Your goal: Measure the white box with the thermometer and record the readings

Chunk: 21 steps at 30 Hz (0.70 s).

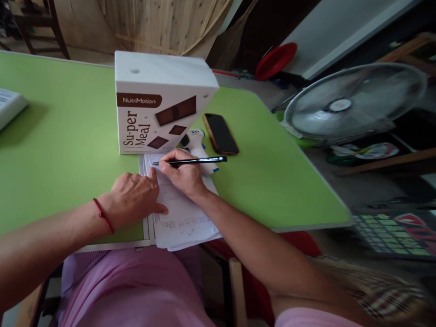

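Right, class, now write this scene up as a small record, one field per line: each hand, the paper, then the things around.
left hand: rests on the paper
right hand: holds the pen, tip at the paper
paper: sheets with writing
box: white, labelled NutriMotion, standing on the table
phone: lying right of the box
fan: beyond the table's right side

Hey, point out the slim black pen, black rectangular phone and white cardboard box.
Slim black pen (pixel 200 160): head view, on its barrel.
Black rectangular phone (pixel 221 134): head view, on its screen.
White cardboard box (pixel 163 104): head view, on its printed front face.
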Each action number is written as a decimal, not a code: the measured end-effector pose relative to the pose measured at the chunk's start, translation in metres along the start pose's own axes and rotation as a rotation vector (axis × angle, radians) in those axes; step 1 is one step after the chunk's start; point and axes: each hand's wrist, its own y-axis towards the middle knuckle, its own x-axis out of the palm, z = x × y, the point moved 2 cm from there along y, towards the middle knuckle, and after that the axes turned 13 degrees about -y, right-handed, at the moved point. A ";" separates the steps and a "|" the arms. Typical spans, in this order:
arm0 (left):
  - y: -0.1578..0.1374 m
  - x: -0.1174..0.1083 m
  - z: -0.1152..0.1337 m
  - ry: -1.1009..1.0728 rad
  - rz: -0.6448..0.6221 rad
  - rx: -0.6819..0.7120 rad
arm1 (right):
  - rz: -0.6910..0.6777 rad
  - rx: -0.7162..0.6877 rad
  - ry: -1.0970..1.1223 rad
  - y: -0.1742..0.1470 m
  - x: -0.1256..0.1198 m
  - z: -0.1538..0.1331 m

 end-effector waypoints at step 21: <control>-0.001 0.000 0.000 -0.011 0.013 0.011 | -0.031 -0.003 -0.041 0.000 0.001 0.002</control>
